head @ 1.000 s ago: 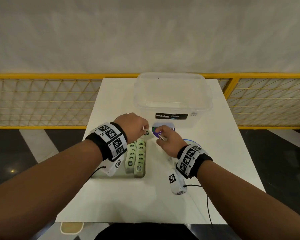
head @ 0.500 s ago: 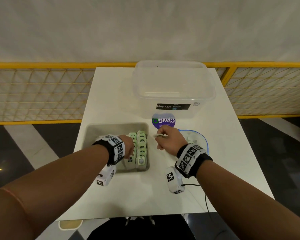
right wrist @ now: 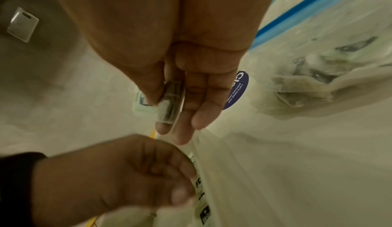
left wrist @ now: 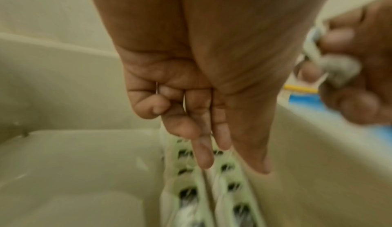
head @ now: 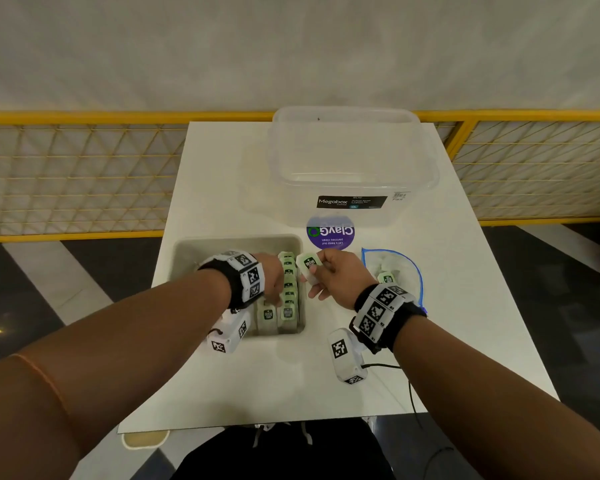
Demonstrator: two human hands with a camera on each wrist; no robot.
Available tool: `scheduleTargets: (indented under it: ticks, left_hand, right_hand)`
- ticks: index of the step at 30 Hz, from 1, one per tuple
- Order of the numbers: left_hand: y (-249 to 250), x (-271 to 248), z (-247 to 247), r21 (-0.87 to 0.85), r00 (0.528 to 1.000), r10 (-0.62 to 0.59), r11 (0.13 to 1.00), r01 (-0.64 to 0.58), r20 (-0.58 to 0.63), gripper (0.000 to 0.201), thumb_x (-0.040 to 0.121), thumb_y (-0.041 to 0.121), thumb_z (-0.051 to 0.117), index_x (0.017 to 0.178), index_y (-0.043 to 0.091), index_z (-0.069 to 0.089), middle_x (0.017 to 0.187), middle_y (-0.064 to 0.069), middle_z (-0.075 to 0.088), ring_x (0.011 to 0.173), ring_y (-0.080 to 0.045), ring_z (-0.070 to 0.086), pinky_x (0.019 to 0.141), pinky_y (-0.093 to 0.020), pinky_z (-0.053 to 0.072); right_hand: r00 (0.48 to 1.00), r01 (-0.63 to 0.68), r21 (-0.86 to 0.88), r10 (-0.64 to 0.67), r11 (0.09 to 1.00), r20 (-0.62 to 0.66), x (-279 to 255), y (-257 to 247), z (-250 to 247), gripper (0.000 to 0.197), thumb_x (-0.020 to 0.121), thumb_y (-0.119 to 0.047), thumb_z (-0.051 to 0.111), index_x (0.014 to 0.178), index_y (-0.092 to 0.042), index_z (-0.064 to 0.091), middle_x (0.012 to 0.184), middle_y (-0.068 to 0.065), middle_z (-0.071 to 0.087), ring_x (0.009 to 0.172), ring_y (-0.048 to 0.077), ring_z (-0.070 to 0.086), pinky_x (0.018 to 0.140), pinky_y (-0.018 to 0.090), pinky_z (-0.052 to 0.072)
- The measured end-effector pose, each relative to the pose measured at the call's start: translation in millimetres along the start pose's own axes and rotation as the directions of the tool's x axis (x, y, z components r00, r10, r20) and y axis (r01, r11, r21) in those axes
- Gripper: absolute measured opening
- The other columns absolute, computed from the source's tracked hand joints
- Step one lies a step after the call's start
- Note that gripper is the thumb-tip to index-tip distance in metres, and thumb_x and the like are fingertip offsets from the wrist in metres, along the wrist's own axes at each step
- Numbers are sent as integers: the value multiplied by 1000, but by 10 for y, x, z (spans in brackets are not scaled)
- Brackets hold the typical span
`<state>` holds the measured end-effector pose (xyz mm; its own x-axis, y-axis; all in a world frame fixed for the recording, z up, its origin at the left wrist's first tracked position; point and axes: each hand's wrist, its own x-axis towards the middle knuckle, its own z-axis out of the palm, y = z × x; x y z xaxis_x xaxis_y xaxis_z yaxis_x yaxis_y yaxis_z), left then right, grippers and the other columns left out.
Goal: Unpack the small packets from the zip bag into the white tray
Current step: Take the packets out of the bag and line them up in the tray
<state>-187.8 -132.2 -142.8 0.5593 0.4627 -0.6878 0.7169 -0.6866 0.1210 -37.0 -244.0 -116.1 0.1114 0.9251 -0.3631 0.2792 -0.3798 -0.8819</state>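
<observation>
The white tray [head: 215, 258] [left wrist: 74, 163] sits left of centre, with two rows of green packets [head: 288, 292] [left wrist: 212, 197] along its right side. My left hand [head: 274, 282] [left wrist: 233, 165] [right wrist: 127, 172] reaches into the tray, its straight fingertips touching the rows. Just past the tray's right rim, my right hand [head: 315, 271] [right wrist: 172, 130] pinches one packet [head: 305, 263] [right wrist: 169, 103] between thumb and fingers. The blue-edged zip bag [head: 395, 268] [right wrist: 318, 63] lies flat to the right with a few packets inside.
A clear Megabox container [head: 350, 161] stands at the back of the white table. A round purple sticker [head: 330, 233] lies in front of it. A black cable [head: 385, 367] trails near my right wrist. A yellow railing [head: 84, 174] runs behind the table.
My left hand dropped from beside the right hand into the tray onto the packet rows. My right hand now holds a packet up beside the tray's right rim.
</observation>
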Motion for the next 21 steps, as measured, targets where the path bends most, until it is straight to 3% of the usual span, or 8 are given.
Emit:
scheduleTargets:
  ticks: [2, 4, 7, 11, 13, 17, 19, 21]
  left_hand:
    - [-16, -125, -162, -194, 986, 61, 977, -92, -158, 36, 75, 48, 75, 97, 21, 68, 93, 6, 69, 86, -15, 64, 83, -33, 52]
    - [-37, -280, -285, -421, 933, 68, 879, -223, -353, 25, 73, 45, 78, 87, 28, 65, 83, 12, 65, 77, -7, 60, 78, -27, 49]
    - [-15, -451, -399, -536, 865, -4, 786, -308, -502, 12, 75, 33, 80, 81, 28, 69, 79, 9, 67, 72, -6, 60, 75, -24, 50]
    - [-2, -544, -450, -564, 815, -78, 760, -324, -574, 16, 75, 32, 80, 86, 23, 73, 82, 5, 71, 77, -11, 64, 77, -26, 51]
    - [-38, -539, -404, -606, 822, -126, 739, -296, -555, 19, 75, 35, 80, 87, 23, 71, 82, 7, 70, 79, -12, 65, 76, -27, 50]
    - [-67, -533, -285, -542, 851, -151, 822, -175, -503, 25, 76, 39, 78, 81, 18, 66, 77, 8, 63, 74, -10, 59, 67, -22, 43]
    - [-101, -531, -254, -550, 837, -186, 821, -155, -515, 25, 76, 41, 77, 80, 19, 66, 74, 8, 62, 71, -10, 57, 63, -20, 41]
    - [-187, -512, -224, -559, 853, -233, 825, -81, -467, 30, 74, 47, 77, 77, 19, 66, 74, 6, 63, 69, -12, 57, 63, -22, 42]
  right_hand:
    - [1000, 1, 21, 0, 1000, -12, 31, -12, 23, 8, 98, -11, 50, 98, -4, 55, 88, 15, 68, 66, 30, 67, 63, 41, 57]
    - [999, 22, 15, -21, 1000, -35, 61, -30, 50, 8, 97, -11, 53, 89, -10, 56, 85, 12, 66, 67, 25, 66, 67, 46, 58]
    - [998, 30, -18, -31, 999, -49, 98, -66, 91, 10, 93, -15, 60, 83, -16, 59, 84, 4, 65, 70, 23, 68, 67, 48, 60]
    - [983, 60, -140, -83, 988, -161, 180, -103, 94, 23, 85, -30, 70, 70, -21, 56, 69, 8, 66, 65, 30, 66, 68, 46, 58]
    - [972, 83, -170, -118, 982, -204, 221, -131, 92, 27, 85, -35, 70, 68, -20, 56, 71, 10, 67, 68, 31, 65, 70, 44, 57]
    - [979, 94, -116, -113, 989, -168, 293, -159, 127, 18, 87, -27, 69, 79, -11, 66, 66, 2, 66, 63, 26, 67, 67, 48, 58]
    - [979, 119, -121, -137, 985, -148, 328, -133, 151, 11, 89, -24, 67, 80, -18, 66, 70, -4, 65, 65, 22, 66, 69, 46, 58]
    - [973, 139, -176, -167, 975, -158, 353, -97, 161, 2, 89, -23, 65, 91, -22, 65, 82, -8, 64, 74, 16, 63, 74, 38, 55]
